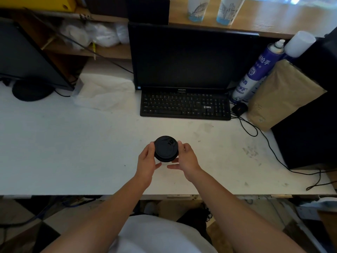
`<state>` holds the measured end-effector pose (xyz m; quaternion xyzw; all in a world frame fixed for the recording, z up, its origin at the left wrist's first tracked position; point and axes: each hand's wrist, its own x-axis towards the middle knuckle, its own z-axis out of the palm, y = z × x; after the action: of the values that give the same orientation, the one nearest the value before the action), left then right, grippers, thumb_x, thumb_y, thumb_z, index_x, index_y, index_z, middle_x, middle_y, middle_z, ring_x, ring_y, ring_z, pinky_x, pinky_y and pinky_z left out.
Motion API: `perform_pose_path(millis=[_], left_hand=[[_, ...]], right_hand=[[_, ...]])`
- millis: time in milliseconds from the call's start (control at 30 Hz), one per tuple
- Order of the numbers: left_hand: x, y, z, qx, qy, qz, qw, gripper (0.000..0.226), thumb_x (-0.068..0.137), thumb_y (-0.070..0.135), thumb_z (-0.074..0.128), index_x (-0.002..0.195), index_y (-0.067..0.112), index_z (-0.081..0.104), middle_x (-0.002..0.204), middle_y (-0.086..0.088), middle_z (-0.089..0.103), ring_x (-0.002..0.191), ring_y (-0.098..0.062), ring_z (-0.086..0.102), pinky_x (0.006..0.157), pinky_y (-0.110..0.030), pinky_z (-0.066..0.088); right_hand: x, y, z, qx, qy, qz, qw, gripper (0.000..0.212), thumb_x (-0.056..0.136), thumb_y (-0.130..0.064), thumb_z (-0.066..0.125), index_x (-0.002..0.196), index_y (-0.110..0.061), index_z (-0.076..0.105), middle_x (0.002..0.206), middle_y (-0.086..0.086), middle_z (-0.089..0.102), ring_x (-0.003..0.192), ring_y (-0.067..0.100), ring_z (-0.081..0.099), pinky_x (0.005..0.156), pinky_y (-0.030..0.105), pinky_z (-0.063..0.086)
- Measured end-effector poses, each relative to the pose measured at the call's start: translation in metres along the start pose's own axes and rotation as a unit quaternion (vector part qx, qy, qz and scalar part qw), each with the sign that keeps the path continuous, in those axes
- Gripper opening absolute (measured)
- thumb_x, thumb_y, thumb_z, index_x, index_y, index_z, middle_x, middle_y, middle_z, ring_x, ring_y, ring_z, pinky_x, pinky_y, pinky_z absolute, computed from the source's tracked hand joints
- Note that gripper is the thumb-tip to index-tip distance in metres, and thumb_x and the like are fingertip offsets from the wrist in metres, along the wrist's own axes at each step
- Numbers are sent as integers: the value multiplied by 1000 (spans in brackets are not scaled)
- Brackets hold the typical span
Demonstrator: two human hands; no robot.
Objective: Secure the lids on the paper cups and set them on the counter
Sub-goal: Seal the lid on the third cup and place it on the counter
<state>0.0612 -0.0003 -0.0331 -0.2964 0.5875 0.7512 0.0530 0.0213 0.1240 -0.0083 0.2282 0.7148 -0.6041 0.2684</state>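
Note:
A black round lid (165, 148) sits on top of a paper cup that is almost wholly hidden beneath it, over the white desk (73, 143). My left hand (147, 159) grips the lid's left side, my right hand (186, 157) its right side, fingertips on the rim. Two more paper cups with blue drawings, one (197, 8) to the left of the other (229, 10), stand without lids on the wooden counter (273, 21) at the back.
A black monitor (189, 57) and keyboard (184, 105) stand straight behind my hands. A spray can (255, 73), brown paper bag (280, 95), mouse (239, 108) and cables lie at right. A second monitor (27, 57) and white plastic sheet (105, 90) lie at left.

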Motion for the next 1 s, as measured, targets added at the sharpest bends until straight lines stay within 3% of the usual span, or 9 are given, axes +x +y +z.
perform_pose_path(millis=[233,700,1000], left_hand=[[1,2,0,6,-1,0,1000,41,104,48,34,124,27,62,128,-1,62,122,-17,54,91,-42,55],[6,3,-1,14,-6,-11,1000,41,104,50,33,123,28,63,128,-1,63,124,-20,54,95,-48,54],[8,6,0,59,7,23,998,39,107,38,32,124,16,59,124,-6,61,118,-22,56,87,-45,59]], right_hand=[[1,-4,-1,-53,-14,-23,998,33,108,-39,33,113,-9,46,110,9,54,85,27,62,69,50,64],[0,-4,1,-52,-13,-34,998,30,109,-36,32,110,-9,44,99,5,53,82,26,59,69,51,63],[1,-2,2,-64,-6,-47,997,33,109,-36,30,114,-6,44,97,3,52,80,25,59,66,48,64]])
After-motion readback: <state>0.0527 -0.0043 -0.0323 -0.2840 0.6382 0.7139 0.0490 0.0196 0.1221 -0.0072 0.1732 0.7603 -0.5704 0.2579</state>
